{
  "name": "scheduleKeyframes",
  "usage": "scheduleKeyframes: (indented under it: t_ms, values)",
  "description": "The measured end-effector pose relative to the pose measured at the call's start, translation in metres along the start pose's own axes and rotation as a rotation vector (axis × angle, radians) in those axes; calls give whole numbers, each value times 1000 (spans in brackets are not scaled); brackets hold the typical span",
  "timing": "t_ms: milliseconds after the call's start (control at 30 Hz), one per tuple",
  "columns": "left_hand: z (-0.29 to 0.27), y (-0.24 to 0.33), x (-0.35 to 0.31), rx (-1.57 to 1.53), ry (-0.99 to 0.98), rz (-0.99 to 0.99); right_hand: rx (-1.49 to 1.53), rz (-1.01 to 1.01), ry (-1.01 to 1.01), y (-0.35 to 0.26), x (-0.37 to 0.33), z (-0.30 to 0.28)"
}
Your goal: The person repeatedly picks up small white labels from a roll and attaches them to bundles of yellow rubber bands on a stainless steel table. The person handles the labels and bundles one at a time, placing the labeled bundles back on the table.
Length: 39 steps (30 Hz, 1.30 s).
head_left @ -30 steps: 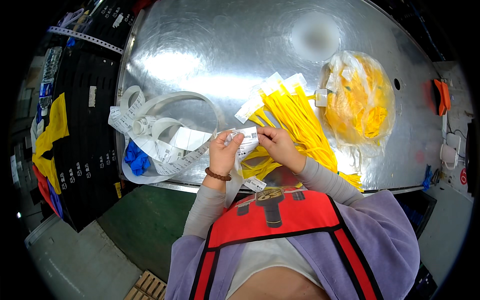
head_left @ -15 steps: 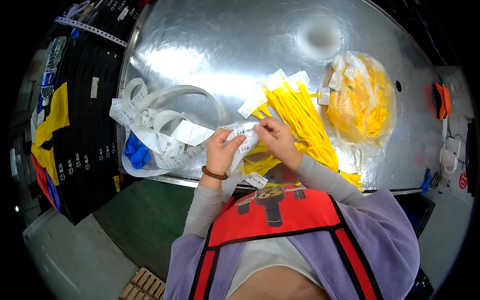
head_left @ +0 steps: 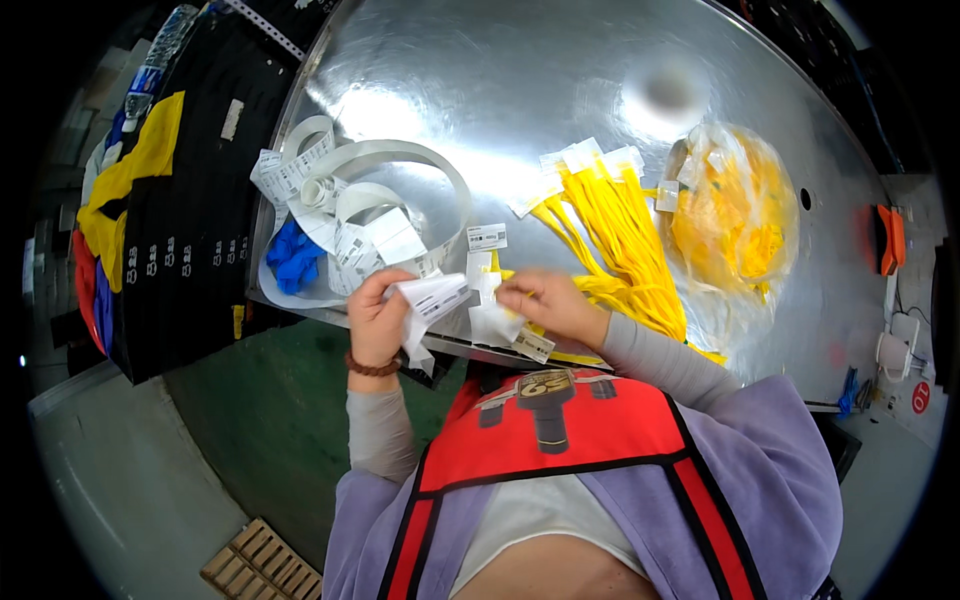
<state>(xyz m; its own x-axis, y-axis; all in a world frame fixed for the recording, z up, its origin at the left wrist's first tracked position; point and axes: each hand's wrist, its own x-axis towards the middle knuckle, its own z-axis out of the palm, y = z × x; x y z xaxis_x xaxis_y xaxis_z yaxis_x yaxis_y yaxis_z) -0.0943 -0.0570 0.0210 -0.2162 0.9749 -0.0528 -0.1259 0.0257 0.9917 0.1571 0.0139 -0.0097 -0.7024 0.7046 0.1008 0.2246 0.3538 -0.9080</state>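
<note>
My left hand (head_left: 378, 318) grips the strip of white printed labels (head_left: 436, 298), which twists out past its fingers toward the middle. Across from it, my right hand (head_left: 556, 306) is slightly blurred, its fingers pinched at a loose white label (head_left: 494, 324) near the table's front edge. Beside these fingertips lie another printed label (head_left: 487, 236) and a printed tag (head_left: 533, 345). A bundle of yellow straps (head_left: 625, 240) with white tags at its far end lies just beyond my right hand. Coils of the label strip (head_left: 425, 153) are heaped beyond my left hand.
On the metal table (head_left: 520, 90), a clear plastic bag of yellow straps (head_left: 735, 220) sits at the right. A crumpled blue item (head_left: 293, 257) lies by the label coils. Black crates (head_left: 205, 200) stand along the left, with a yellow cloth (head_left: 150, 150) on them.
My hands have drawn apart: the left moved left and nearer me with the label strip, while the right stayed by the loose label. The whole view has shifted slightly.
</note>
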Motion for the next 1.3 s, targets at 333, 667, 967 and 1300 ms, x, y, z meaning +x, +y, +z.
scheduleKeyframes:
  t_ms: [333, 667, 967, 1300]
  values:
    - [12, 2, 11, 274, 65, 116, -29, 184, 273, 14, 19, 12]
    - [-13, 12, 3, 241, 260, 151, -393, 73, 246, 69, 7, 18]
    - [5, 34, -10, 757, 147, 229, 5, 361, 198, 85, 2, 4]
    - [44, 35, 1, 860, 60, 418, 686, 286, 9, -13, 17, -1]
